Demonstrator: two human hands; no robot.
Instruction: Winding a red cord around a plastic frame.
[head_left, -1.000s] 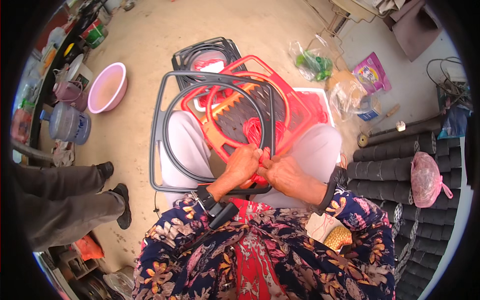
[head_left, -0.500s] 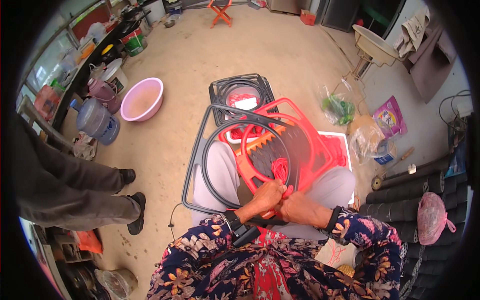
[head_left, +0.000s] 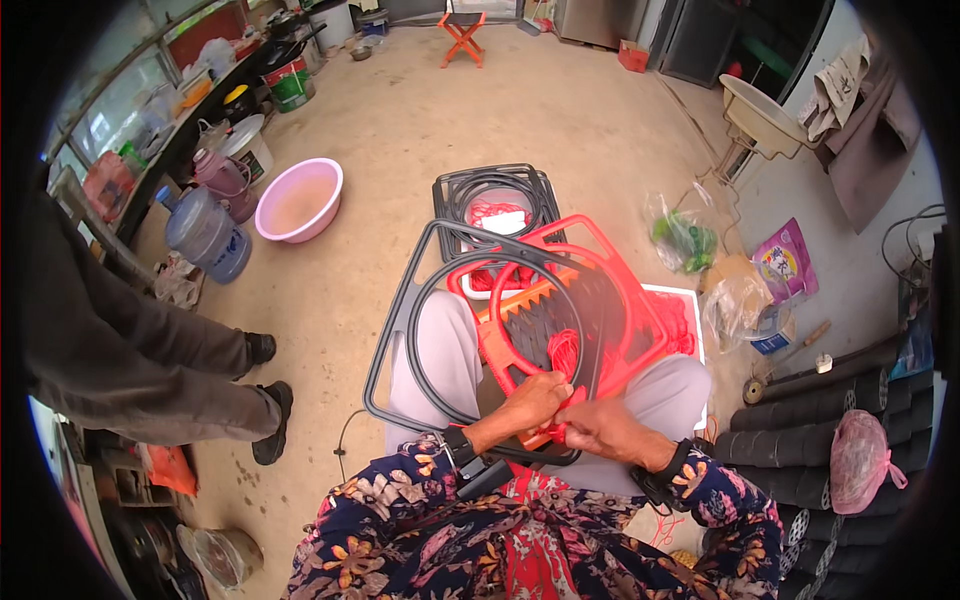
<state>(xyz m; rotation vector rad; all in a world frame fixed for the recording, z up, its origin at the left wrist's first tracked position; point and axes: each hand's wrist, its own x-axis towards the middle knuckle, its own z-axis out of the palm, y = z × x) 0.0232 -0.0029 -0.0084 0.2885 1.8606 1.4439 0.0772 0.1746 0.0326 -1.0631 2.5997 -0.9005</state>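
Observation:
My left hand (head_left: 537, 399) is closed on a bundle of red cord (head_left: 564, 350), its looped end fanning out above the fingers. Right beside it, my right hand (head_left: 605, 432) is closed and slightly blurred, with red cord showing at its fingers. Across my lap lies a black plastic frame (head_left: 400, 312) with a round ring inside. A similar red frame (head_left: 636, 288) overlaps it on the right, partly smeared. Between the frames shows an orange toothed piece with dark strips (head_left: 530, 325). My hands work over the lower edge of the rings.
More black frames (head_left: 446, 195) lie stacked beyond my knees, with red cord and a white item. At my right knee is a white tray (head_left: 700, 350) of red material. Black rolls (head_left: 780, 450) are piled at right. A person (head_left: 170, 340) stands left, near a pink basin (head_left: 300, 200).
My right hand has shifted slightly right and down, away from my left hand. My left hand keeps hold of the red cord bundle. The view has tilted a little.

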